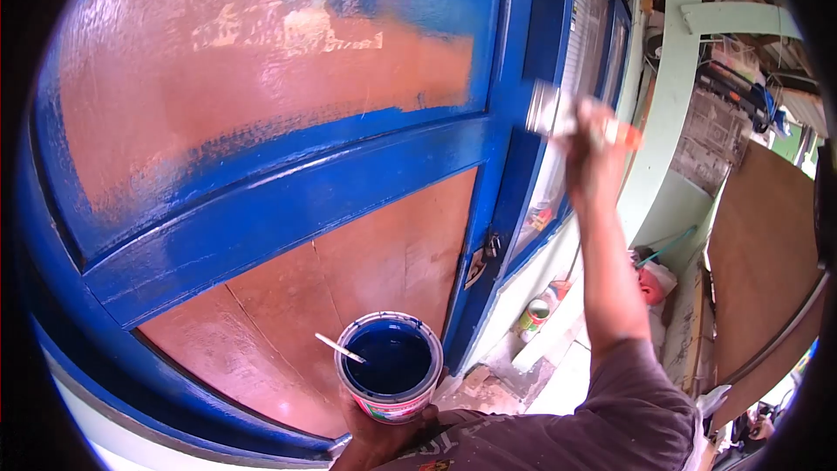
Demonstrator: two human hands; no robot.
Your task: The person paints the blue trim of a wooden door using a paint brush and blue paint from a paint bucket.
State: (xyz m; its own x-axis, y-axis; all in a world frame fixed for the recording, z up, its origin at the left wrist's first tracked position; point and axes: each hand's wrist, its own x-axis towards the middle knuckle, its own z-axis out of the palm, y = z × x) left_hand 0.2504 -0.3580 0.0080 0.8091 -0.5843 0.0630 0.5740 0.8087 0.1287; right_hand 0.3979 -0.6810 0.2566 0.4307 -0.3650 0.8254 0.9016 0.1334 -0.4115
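Observation:
My left hand (375,432) is wrapped around the underside of a round paint can (392,406), low in the view. Dark blue paint fills part of it, and a thin white stick (336,344) leans out over the rim. Raised at the right, my right hand (593,148) grips a paintbrush (547,112) with an orange handle end. Motion smears the brush, whose bristle end overlaps the blue door frame. In front of me the wooden door (288,183) has blue rails and edges, with brown areas showing on its upper and lower panels.
A padlock (493,246) hangs at the door's right edge. Beyond it stands a window (580,44) in a blue frame. On the floor sits another open can (534,318). A brown board (767,244) leans at the far right, past a pale green post (667,96).

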